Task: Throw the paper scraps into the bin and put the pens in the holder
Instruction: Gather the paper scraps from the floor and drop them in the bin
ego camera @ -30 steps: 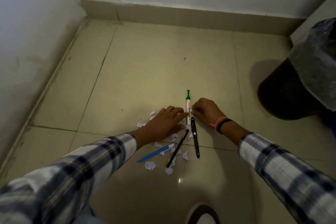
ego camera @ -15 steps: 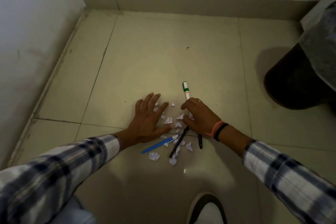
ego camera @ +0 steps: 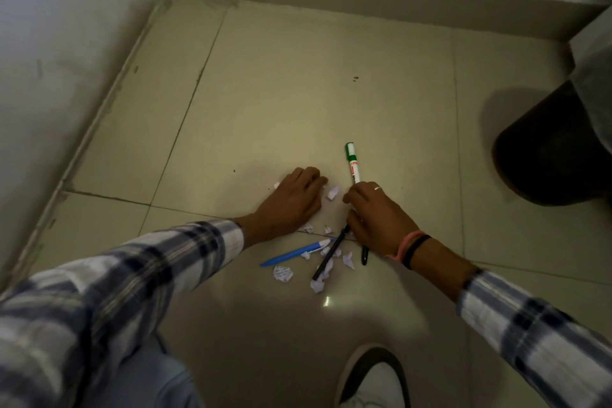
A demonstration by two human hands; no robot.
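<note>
Several white paper scraps lie scattered on the beige tiled floor. My left hand rests on the floor with its fingers curled in over some of them; one scrap pokes out beside it. My right hand is curled over more scraps and covers the near end of a green-capped marker. A blue pen and a black pen lie among the scraps, and a second black pen shows only its end below my right wrist. One scrap lies between my hands.
A dark bin with a plastic liner stands at the right. Walls close off the left and far sides of the floor corner. My shoe is at the bottom. No pen holder is in view.
My left hand went from spread flat to curled, raking scraps inward. My right hand stays curled by the marker. The view has shifted slightly.
</note>
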